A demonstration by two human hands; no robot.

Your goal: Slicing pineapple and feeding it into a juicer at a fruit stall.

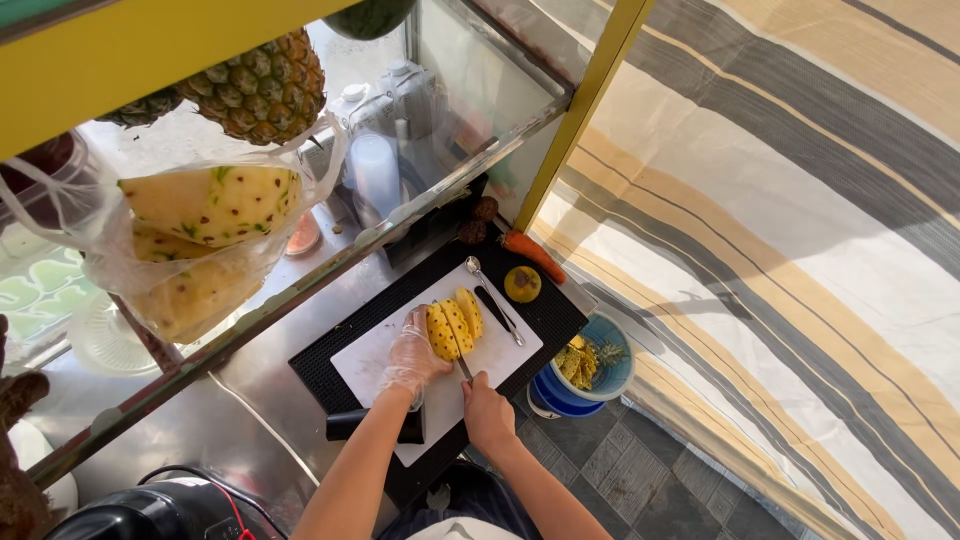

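Peeled pineapple (452, 322) lay on its side on the white cutting board (380, 365), long axis running from near-left to far-right, already parted into several thick yellow rounds standing close together. Gloved left hand (412, 358) pressed on its near-left end, grip curled onto the fruit. Right hand (487, 412), bare, sat just nearer, grip closed on a knife (458, 352) whose blade crossed the fruit's axis among the slices. Flesh bright yellow, dotted with eyes. Spoon (492, 298) lay just right of the fruit; a cut round piece (522, 284) and a carrot (532, 256) farther off. Board rested on a black mat (330, 385) on the steel counter (250, 410). Blue bucket (612, 372) of peelings stood to the right.
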